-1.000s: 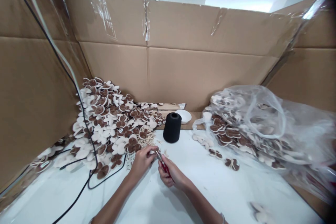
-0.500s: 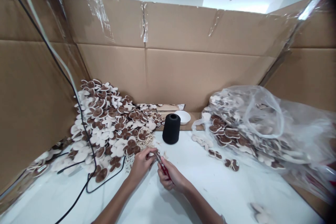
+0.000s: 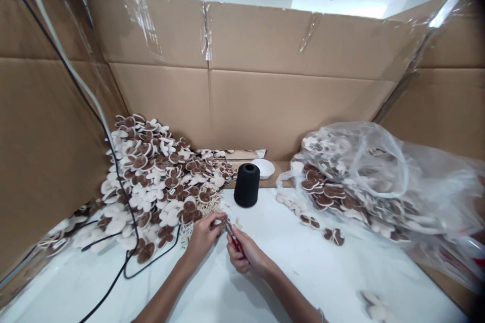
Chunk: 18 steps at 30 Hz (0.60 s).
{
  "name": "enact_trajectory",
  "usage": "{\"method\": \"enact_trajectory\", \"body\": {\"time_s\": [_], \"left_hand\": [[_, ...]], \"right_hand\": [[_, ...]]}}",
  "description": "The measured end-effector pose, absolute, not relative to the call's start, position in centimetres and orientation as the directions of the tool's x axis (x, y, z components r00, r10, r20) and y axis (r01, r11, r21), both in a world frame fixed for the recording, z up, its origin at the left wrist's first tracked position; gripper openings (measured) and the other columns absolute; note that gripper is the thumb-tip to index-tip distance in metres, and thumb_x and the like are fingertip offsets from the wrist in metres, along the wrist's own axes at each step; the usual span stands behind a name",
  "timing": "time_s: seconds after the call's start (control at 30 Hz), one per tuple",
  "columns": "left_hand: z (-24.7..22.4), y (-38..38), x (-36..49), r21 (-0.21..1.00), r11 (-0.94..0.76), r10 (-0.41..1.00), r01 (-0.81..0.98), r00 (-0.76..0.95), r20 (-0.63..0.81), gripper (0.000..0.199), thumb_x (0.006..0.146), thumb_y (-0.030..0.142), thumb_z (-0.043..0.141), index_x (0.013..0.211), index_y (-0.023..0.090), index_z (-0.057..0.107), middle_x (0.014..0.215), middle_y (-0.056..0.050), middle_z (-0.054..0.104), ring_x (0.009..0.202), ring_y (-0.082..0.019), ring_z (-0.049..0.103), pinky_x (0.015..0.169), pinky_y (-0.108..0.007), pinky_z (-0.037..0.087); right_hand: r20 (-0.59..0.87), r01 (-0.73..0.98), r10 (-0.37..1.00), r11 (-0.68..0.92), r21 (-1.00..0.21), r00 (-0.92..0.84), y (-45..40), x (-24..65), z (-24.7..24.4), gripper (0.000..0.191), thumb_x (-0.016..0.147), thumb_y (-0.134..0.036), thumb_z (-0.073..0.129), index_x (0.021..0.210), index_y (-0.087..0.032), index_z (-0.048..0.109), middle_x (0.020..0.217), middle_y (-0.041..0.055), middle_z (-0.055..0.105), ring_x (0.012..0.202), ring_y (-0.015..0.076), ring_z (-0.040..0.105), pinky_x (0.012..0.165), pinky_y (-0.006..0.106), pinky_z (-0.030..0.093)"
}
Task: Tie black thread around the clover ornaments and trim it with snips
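My right hand (image 3: 246, 255) is shut on a pair of red-handled snips (image 3: 234, 237), their metal tips pointing up and left. My left hand (image 3: 203, 236) faces it, its fingertips pinching a small cream scrap (image 3: 220, 222) right by those tips. Just left of that hand, a tangled cream lacy trim (image 3: 193, 227) runs out from under a large heap of flower-shaped cream and brown pieces (image 3: 151, 181). The exact thing between the blades is too small to tell.
A black thread cone (image 3: 247, 185) and a white bowl (image 3: 262, 168) stand behind my hands. A clear plastic bag (image 3: 364, 181) holds more pieces at right, with loose ones (image 3: 333, 236) on the white table (image 3: 288, 272). A black cable (image 3: 127, 257) and cardboard walls (image 3: 299, 106) edge the area.
The whole view has drifted slightly left. My hands and the snips stay close together in nearly the same place.
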<state>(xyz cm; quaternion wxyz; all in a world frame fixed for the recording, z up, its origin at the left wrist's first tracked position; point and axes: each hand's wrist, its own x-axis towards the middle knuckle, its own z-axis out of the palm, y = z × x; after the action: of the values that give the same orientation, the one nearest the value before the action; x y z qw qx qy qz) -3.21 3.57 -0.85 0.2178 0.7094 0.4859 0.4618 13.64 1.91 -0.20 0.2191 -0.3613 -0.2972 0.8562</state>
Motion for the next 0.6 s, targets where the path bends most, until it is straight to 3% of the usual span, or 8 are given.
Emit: {"method": "enact_trajectory", "body": {"time_s": [0.23,0.6], "left_hand": [[-1.17,3.62,-3.26,0.754,-0.447,0.885,0.482,0.118,0.449,0.027,0.075,0.006,0.058,0.097,0.018,0.070,0.096,-0.005,0.075,0.088,-0.019,0.070,0.079,-0.027,0.054],[-1.24,3.57,-3.03,0.785,-0.421,0.900,0.455,0.101,0.425,0.021,0.076,0.010,0.060,0.091,0.019,0.071,0.090,-0.005,0.075,0.084,-0.019,0.069,0.076,-0.027,0.053]], "right_hand": [[-0.510,-0.147,0.568,-0.748,-0.648,-0.646,1.98,13.68,0.09,0.051,0.099,-0.054,0.012,0.069,-0.022,0.036,0.039,-0.0106,0.026,0.027,0.0053,0.009,0.028,0.014,0.006],[-0.505,-0.157,0.559,-0.757,-0.634,-0.657,2.10,13.68,-0.66,0.051,0.099,-0.056,0.014,0.066,-0.021,0.035,0.039,-0.0106,0.026,0.026,0.0048,0.009,0.028,0.015,0.004]]}}
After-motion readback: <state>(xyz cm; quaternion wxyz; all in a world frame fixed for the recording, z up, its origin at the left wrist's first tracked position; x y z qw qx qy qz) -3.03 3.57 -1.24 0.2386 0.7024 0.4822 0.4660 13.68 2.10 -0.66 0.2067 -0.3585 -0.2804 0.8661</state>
